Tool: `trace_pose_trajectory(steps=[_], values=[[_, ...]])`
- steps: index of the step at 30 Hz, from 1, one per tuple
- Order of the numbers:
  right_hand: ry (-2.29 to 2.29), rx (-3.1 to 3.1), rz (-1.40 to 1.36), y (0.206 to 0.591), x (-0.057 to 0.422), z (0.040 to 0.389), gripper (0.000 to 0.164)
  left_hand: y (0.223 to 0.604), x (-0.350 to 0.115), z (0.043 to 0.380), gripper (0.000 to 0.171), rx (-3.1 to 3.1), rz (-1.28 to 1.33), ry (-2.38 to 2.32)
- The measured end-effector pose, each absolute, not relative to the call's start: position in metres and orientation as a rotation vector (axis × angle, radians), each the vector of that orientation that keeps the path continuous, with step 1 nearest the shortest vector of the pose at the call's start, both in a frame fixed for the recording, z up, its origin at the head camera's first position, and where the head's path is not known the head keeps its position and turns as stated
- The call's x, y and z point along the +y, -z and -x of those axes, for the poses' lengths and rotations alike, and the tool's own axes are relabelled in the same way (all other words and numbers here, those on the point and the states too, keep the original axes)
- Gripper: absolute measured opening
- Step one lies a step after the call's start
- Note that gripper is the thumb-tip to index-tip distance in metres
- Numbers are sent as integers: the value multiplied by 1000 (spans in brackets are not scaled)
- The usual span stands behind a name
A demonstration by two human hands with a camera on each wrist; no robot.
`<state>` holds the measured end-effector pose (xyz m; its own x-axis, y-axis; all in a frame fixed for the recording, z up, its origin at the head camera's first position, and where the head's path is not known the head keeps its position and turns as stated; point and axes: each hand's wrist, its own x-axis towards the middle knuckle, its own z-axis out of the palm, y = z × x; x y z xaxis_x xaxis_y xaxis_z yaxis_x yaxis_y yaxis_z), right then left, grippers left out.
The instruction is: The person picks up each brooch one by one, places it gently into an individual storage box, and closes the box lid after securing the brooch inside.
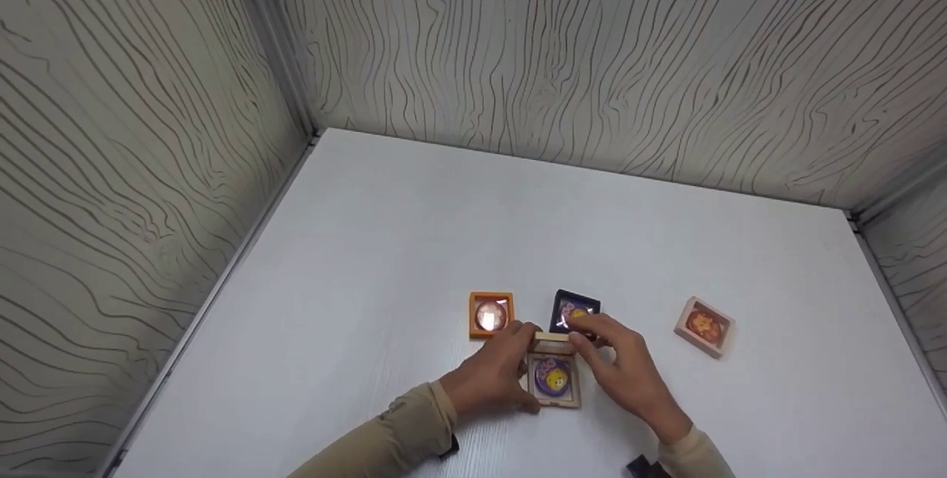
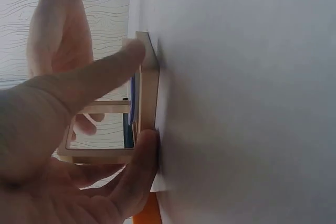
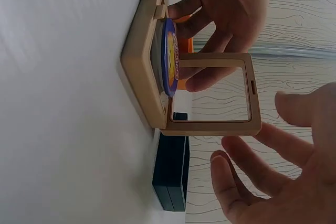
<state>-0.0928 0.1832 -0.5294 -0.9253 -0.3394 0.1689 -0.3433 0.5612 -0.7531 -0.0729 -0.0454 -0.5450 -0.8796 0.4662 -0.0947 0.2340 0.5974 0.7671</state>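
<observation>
A beige square display case (image 1: 571, 398) lies on the white table with its framed clear lid (image 3: 252, 93) standing upright on the hinge. Inside its base sits a round purple badge with a yellow character (image 1: 553, 378). My left hand (image 1: 497, 368) grips the base, thumb at the near edge and a finger at the hinge side. My right hand (image 1: 625, 367) is at the right end of the raised lid, fingertips right at its corner. In the right wrist view the right thumb stands a little apart from the lid's frame.
Behind the beige case lie an orange case (image 1: 470, 315) with a round badge and a dark blue case (image 1: 558, 308) with a purple badge. Farther right, a pale pink case (image 1: 692, 339) holds an orange-brown badge. Patterned panels (image 1: 518, 56) wall the white table (image 1: 414, 219).
</observation>
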Motion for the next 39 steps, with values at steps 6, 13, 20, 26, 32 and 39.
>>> trace_pose_trajectory(steps=[6, 13, 20, 26, 32, 39], values=[[-1317, -2796, -628, 528, 180, 92, 11, 547, -47, 70, 81, 2578, -649, -1158], [-1391, -2812, -692, 525, 185, 85, 11, 547, -46, 70, 75, 2566, -624, -1156], [-1401, -2837, -824, 526, 190, 75, 12, 545, -44, 70, 74, 2534, -573, -1149], [-1394, -2862, -881, 528, 190, 69, 12, 544, -46, 72, 73, 2515, -568, -1161], [-1341, -2855, -906, 531, 189, 64, 10, 544, -47, 73, 73, 2541, -661, -1156], [-1256, -2895, -895, 536, 189, 59, 18, 542, -50, 69, 68, 2538, -717, -1120]])
